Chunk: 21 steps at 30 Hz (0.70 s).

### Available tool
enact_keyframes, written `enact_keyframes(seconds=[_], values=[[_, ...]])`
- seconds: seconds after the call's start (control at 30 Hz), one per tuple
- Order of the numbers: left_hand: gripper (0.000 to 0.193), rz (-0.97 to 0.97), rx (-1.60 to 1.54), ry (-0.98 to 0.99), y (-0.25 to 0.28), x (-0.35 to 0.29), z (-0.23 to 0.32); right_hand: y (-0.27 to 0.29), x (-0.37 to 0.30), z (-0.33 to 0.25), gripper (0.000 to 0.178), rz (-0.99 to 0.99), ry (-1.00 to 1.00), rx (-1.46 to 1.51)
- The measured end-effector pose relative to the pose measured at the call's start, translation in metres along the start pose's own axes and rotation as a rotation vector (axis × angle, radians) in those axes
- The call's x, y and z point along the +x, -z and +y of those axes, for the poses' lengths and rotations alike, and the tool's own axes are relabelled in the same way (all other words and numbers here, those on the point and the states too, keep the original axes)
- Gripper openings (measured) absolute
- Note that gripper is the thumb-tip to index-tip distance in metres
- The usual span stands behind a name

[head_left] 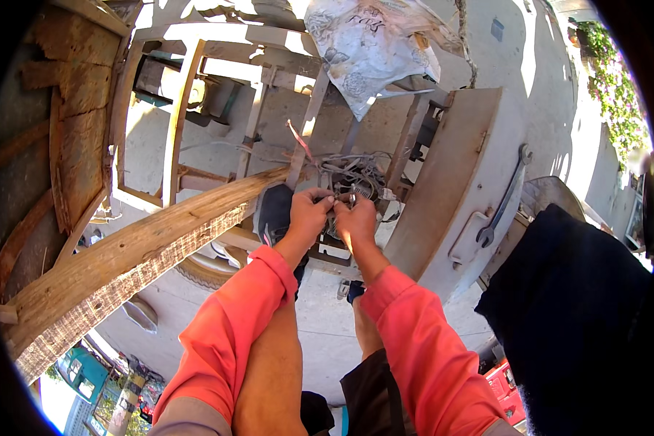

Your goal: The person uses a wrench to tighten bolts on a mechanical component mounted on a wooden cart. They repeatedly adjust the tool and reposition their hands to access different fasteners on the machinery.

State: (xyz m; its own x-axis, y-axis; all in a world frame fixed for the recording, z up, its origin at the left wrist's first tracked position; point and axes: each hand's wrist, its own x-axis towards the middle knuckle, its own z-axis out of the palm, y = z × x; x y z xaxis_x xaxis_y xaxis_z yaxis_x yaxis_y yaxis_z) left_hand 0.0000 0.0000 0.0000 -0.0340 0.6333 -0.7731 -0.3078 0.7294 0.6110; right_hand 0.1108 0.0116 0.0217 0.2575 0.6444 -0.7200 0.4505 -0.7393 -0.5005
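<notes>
Wires (360, 171), tangled within frame (408, 138), presumably light and springy, best taken near loose ends; left hand (309, 216) and right hand (357, 219) close together, fingers pinched, apparently on them.

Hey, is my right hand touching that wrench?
Apart: the head view shows part of the box between the right hand and the wrench, with a clear gap.

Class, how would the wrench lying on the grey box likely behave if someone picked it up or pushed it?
The wrench is probably stiff and rather heavy for its size, judging by its metallic look. With wide ends lying flat on the grey box, it would likely slide rather than roll.
</notes>
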Motion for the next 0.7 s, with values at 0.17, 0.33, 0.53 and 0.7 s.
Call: enact_keyframes(seconds=[0.17,0.33,0.53,0.7], values=[[0.011,0.009,-0.031,0.014,-0.010,-0.002,0.008,0.007,0.004,0.001,0.021,-0.017,0.048,-0.049],[0.012,0.008,-0.010,0.013,-0.008,-0.003,0.009,0.011,-0.003,-0.010,0.022,-0.010,0.102,-0.243],[0.014,0.050,0.000,0.029,-0.007,-0.001,0.007,0.008,-0.002,-0.001,0.021,-0.009,0.068,-0.136],[0.015,0.071,0.067,0.025,-0.005,0.001,0.001,0.036,-0.028,-0.025,0.018,-0.002,0.127,0.026]])
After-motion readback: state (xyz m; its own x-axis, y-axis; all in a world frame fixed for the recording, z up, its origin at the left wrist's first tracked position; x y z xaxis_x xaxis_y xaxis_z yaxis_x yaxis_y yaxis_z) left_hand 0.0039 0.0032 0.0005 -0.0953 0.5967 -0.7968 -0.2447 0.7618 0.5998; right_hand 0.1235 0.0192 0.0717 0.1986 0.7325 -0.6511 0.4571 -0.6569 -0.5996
